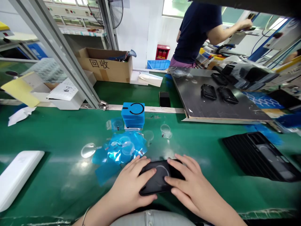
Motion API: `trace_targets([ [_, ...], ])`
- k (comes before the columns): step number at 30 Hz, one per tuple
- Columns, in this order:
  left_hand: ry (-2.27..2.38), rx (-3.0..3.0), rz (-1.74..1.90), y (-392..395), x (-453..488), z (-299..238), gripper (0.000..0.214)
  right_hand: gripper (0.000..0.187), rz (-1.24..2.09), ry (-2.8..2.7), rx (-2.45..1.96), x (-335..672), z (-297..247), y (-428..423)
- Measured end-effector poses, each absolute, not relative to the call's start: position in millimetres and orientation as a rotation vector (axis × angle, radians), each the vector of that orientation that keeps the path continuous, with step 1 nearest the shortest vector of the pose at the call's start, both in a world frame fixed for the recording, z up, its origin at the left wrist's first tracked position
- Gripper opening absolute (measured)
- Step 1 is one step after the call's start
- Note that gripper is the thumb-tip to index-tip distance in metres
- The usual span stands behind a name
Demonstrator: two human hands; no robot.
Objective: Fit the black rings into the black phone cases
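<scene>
Both my hands are on a black phone case [160,179] lying on the green workbench mat [58,194], with a circular ring visible on its back. My left hand [131,183] grips its left side, and my right hand [190,185] covers its right side. Just beyond my left hand lies a heap of shiny blue peeled film [119,150]. Clear round film discs [88,150] lie about it, and another [166,131] sits farther ahead. A stack of blue pads [133,115] with a black ring mark on top stands beyond the heap.
A black slotted tray [258,157] lies to the right, and a white pad [17,177] to the left. Ahead, a dark board [211,100] holds several black cases. Beyond are a phone [164,99], a cardboard box [104,64], and a co-worker [197,34] reaching towards equipment.
</scene>
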State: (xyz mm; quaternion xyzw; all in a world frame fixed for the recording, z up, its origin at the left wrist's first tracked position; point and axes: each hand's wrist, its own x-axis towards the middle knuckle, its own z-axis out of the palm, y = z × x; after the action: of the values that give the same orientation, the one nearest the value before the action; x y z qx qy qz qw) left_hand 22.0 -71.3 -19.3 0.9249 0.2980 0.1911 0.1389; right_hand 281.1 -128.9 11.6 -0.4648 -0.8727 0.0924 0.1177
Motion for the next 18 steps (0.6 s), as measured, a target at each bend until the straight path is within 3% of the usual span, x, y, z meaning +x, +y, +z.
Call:
trace_targets([
  [5,0.863,2.632,0.538,-70,21,-23,0.068,0.033,0.407,-2.649,-1.268,276,12,-128],
  [9,0.899,2.451,0.644,-80,8,-31,0.088,0.034,0.514,-2.45,-1.447,286,3,-130],
  [13,1.337,1.919,0.719,-100,-12,-36,0.057,0.056,0.856,-1.798,-1.997,300,-11,-136],
  [15,1.447,1.699,0.591,-105,-15,-32,0.053,0.064,1.057,-1.626,-2.05,300,-15,-138],
  [18,1.39,1.713,0.41,-104,-3,-21,0.049,0.06,1.104,-1.644,-1.958,289,-18,-140],
])
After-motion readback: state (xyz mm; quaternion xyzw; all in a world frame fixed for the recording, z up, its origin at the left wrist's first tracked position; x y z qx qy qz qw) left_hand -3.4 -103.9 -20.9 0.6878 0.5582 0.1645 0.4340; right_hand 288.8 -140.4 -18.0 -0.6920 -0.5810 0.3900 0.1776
